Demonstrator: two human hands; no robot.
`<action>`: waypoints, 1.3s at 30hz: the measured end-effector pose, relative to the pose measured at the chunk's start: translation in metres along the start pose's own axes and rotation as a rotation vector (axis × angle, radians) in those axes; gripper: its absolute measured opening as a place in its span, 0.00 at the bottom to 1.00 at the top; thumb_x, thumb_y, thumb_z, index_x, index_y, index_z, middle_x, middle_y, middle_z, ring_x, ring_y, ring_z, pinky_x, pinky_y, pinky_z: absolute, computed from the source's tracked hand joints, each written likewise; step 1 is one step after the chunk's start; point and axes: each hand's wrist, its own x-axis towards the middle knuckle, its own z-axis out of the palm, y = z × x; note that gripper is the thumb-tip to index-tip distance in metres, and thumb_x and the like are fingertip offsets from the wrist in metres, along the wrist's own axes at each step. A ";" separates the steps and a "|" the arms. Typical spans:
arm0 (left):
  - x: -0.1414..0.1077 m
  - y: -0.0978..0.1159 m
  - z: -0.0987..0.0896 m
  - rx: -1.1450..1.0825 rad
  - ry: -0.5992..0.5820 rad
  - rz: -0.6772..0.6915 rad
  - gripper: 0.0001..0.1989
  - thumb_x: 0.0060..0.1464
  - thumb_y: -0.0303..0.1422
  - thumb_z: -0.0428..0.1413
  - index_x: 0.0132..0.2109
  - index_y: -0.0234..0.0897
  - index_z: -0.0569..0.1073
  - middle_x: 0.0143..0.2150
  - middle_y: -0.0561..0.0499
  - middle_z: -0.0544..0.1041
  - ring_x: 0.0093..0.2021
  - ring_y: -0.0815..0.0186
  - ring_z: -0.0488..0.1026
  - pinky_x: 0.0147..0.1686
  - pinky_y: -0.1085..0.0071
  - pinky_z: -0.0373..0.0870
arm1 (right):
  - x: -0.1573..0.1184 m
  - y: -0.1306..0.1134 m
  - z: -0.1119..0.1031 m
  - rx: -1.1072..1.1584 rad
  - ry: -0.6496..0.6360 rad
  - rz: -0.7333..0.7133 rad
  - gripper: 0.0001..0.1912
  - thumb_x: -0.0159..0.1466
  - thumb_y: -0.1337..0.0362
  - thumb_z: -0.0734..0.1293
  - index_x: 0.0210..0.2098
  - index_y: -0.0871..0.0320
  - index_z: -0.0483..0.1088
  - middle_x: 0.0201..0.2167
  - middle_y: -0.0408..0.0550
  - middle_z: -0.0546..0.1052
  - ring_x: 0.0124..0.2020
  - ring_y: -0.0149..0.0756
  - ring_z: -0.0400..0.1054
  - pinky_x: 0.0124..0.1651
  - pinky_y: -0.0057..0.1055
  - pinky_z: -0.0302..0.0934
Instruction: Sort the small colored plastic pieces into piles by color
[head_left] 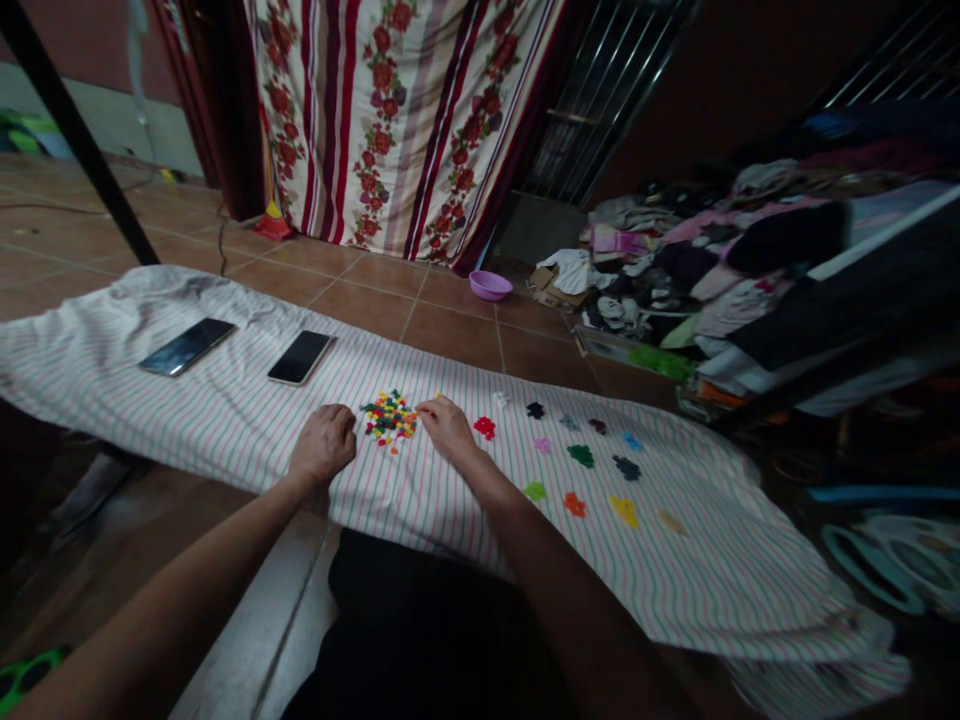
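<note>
With sorting-type fingertip work apparently in hand, calling for a light pinch, the right hand (448, 428) presses fingertips together beside the mixed pieces (390, 420), contents indiscernible, between the striped cloth's (420, 512) near and far edges; the left hand (324, 442) rests curled, grip unclear

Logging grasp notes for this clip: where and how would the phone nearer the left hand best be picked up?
Probably by its two long edges, near the middle, with the left hand coming from above on the near side. The phone lies flat on the striped cloth, a thin slab with straight long sides that look close enough to span.
</note>
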 end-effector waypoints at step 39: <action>-0.001 -0.001 0.002 -0.020 0.022 0.006 0.08 0.52 0.25 0.49 0.38 0.39 0.70 0.40 0.42 0.76 0.44 0.53 0.72 0.46 0.58 0.69 | 0.024 -0.006 0.020 0.257 0.097 0.198 0.12 0.62 0.69 0.63 0.39 0.52 0.78 0.36 0.41 0.81 0.38 0.33 0.74 0.43 0.27 0.65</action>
